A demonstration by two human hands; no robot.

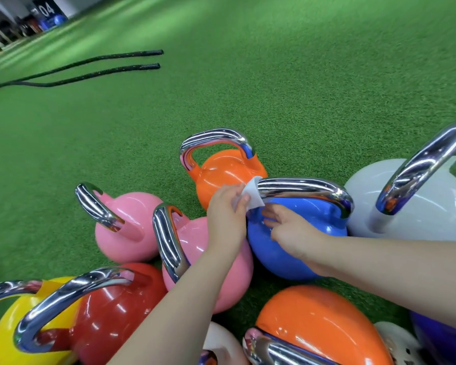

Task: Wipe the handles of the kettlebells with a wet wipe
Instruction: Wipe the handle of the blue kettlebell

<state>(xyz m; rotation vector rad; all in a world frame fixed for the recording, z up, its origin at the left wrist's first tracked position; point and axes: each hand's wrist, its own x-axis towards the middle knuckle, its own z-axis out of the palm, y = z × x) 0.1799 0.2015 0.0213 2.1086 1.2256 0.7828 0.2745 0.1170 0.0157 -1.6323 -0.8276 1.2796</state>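
On the green turf (274, 88), among a huddle of kettlebells, my left hand (225, 219) pinched the wet wipe (252, 194) between curled fingers and thumb, wrapping it round the left end of the blue kettlebell's handle (304, 188). My right hand (290, 230) lay on the blue kettlebell (295, 243) with fingers fairly straight, gripping nothing, probably to steady it against the rubbing. That chrome bar ran left to right across my view, arching above the ball, so I judged the wipe should travel rightwards along it

White wet wipe (252, 193) wrapped on blue kettlebell (295, 238)'s chrome handle (306, 189), upright on turf
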